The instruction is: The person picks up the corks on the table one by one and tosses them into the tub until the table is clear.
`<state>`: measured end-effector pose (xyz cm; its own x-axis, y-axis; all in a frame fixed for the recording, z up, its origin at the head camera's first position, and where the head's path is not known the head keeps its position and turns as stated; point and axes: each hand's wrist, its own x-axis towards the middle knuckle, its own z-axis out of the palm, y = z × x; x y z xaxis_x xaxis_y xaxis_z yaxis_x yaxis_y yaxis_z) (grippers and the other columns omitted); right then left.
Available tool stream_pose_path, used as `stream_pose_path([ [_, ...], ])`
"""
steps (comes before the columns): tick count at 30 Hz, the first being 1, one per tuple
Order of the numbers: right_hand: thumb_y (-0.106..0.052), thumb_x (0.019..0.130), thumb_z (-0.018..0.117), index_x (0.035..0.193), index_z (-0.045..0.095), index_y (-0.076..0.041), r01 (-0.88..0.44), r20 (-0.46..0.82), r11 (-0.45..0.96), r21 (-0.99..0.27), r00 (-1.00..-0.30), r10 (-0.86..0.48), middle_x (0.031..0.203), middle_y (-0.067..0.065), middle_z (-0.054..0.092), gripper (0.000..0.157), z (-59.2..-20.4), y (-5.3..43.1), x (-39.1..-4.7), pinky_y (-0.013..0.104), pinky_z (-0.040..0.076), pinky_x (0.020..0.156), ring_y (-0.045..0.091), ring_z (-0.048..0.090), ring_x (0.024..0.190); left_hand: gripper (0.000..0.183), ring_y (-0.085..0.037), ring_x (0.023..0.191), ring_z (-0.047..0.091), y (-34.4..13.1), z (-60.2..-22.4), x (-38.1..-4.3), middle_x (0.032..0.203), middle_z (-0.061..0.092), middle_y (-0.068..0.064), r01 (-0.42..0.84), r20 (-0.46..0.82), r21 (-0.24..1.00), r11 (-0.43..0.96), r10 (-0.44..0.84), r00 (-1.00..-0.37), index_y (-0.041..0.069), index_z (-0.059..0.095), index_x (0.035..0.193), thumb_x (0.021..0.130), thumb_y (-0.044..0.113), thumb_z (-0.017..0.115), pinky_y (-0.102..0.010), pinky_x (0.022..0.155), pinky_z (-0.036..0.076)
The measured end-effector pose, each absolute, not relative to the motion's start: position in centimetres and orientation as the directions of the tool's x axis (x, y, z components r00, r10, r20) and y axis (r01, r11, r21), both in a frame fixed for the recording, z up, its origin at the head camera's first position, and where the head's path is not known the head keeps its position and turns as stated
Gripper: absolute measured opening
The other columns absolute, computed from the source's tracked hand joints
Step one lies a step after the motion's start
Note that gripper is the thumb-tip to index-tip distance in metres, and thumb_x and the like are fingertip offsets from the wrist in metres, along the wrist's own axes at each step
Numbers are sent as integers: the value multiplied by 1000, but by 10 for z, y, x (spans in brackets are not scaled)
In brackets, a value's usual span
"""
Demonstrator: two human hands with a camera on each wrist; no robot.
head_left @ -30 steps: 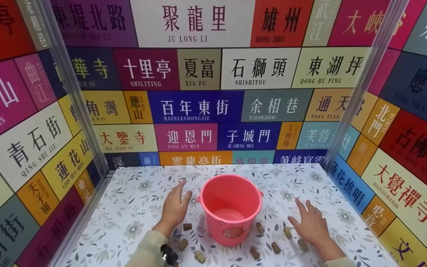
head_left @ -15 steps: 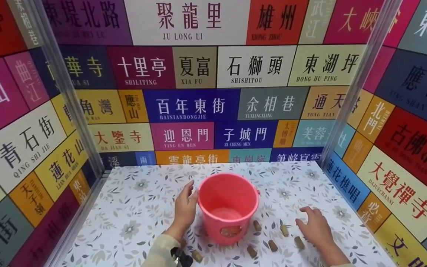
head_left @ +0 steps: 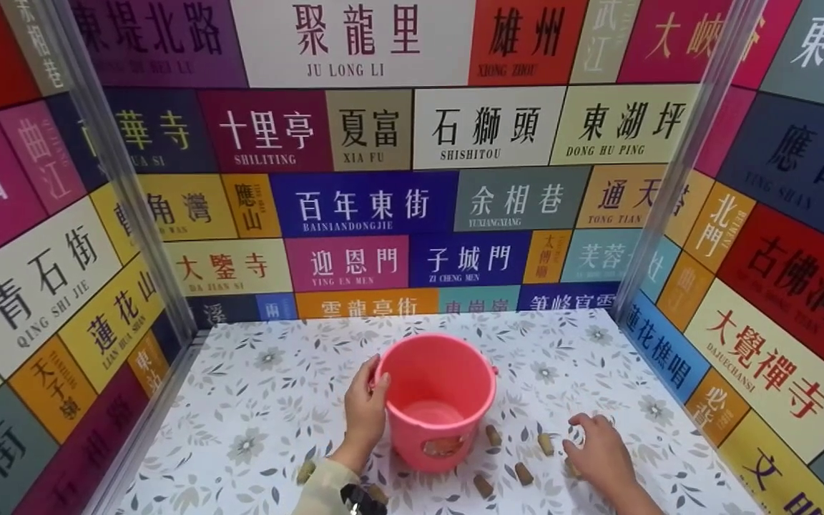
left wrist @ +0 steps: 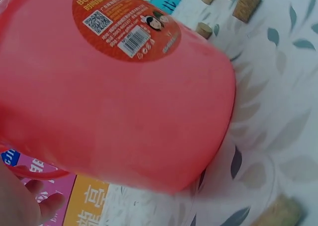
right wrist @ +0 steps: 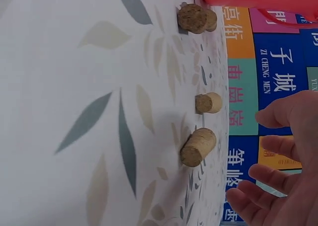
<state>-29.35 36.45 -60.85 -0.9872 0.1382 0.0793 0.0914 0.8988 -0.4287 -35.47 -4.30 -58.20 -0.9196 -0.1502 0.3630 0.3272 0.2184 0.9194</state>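
A pink plastic bucket stands upright on the table. My left hand holds it at the left of its rim, thumb on the near side and fingers partly hidden behind. In the left wrist view, a round orange label shows on the bucket's wall. My right hand hovers to the right with fingers bent and spread, holding nothing. One cork lies partly hidden beside its fingertips. The right wrist view shows that hand apart from a tan cork stopper.
Several corks lie right of the bucket, among them one cork and another cork. At left, a cork lies by the left sleeve. Walls with coloured sign panels enclose the flower-patterned table.
My left hand has moved right, from beside the bucket onto its rim. The right hand has drawn back and lowered towards a cork, its fingers bending more. The bucket stays upright.
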Motion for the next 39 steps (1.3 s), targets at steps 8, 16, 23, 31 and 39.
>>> stream_pose_path([
  [8, -23, 88, 79, 120, 70, -5, 137, 27, 888, -438, -986, 166, 104, 14, 63, 38, -616, 359, -293, 48, 54, 74, 25, 62, 87, 45, -32, 143, 57, -38, -587, -353, 154, 61, -10, 235, 272, 954, 184, -216, -938, 12, 55, 153, 109, 19, 56, -53, 117, 49],
  [16, -20, 86, 78, 111, 72, -7, 137, 13, 876, -462, -987, 162, 102, 12, 64, 28, -617, 359, -292, 51, 55, 79, 25, 63, 89, 45, -34, 140, 60, -37, -588, -355, 153, 61, -14, 267, 296, 953, 143, -250, -922, 8, 56, 151, 107, 12, 54, -51, 115, 51],
  [23, -18, 81, 76, 104, 73, -7, 107, 44, 870, -481, -988, 146, 97, 11, 64, 25, -623, 359, -288, 47, 53, 75, 24, 61, 84, 44, -34, 135, 62, -34, -589, -357, 150, 63, -16, 255, 277, 960, 114, -261, -925, 9, 58, 150, 105, 11, 53, -52, 114, 52],
  [31, -16, 81, 79, 97, 72, -9, 125, 9, 863, -490, -989, 148, 90, 7, 65, 19, -629, 362, -288, 44, 52, 72, 21, 60, 81, 46, -34, 143, 57, -29, -587, -355, 156, 58, -14, 226, 233, 972, 59, -240, -942, 10, 54, 153, 108, 13, 50, -51, 118, 49],
  [39, -11, 80, 75, 91, 71, -11, 117, 10, 863, -491, -990, 140, 80, 2, 61, 12, -639, 364, -286, 37, 46, 66, 17, 55, 73, 46, -34, 135, 62, -27, -588, -354, 152, 61, -15, 227, 230, 973, 40, -248, -941, 9, 54, 153, 108, 12, 50, -49, 112, 55],
])
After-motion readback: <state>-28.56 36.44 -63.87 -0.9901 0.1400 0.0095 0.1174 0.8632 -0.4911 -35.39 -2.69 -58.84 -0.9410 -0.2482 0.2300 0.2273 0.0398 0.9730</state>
